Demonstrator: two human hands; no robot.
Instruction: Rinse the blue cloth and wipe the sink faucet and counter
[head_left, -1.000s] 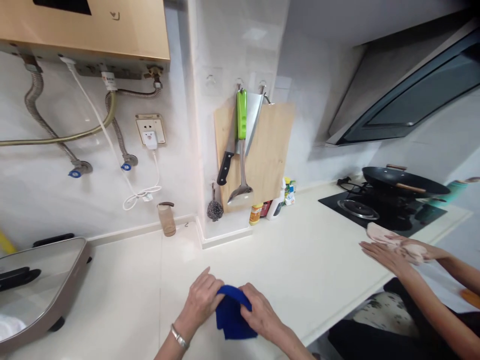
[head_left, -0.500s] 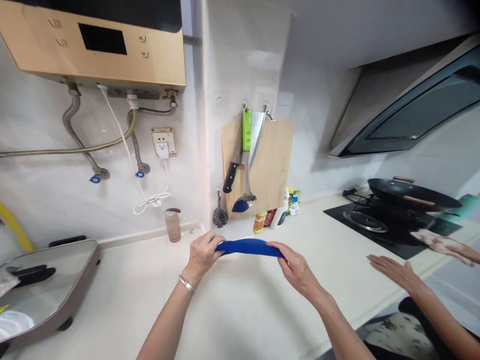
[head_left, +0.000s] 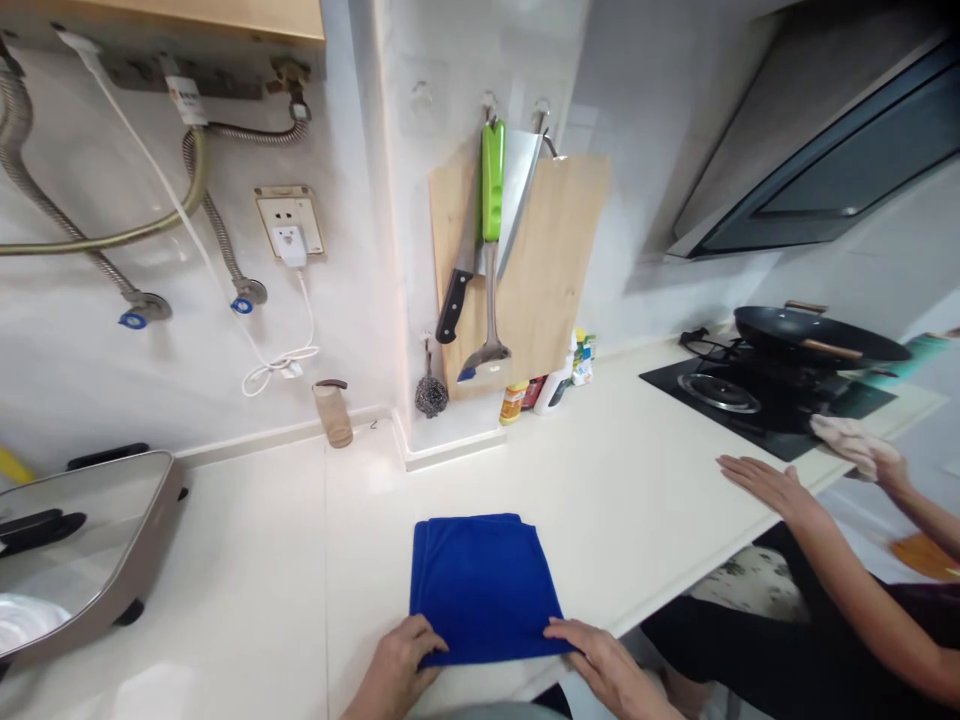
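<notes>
A folded blue cloth lies flat on the white countertop, close to the front edge. My left hand pinches its near left corner between thumb and fingers. At the near right corner, my right hand grips the cloth edge in the same way, thumb beneath and fingers on top. The cloth's far edge rests on the counter, with its layers slightly offset.
Another person's bare hand rests on the counter at the right; their other hand holds a white cloth by the black stove. A wok sits there. An electric pan stands left. Utensils hang before a cutting board.
The blue cloth has come down from being held up edge-on and now lies flat. Both my hands moved down and nearer. The view tilted downward, and the other person's hand with the white cloth shifted.
</notes>
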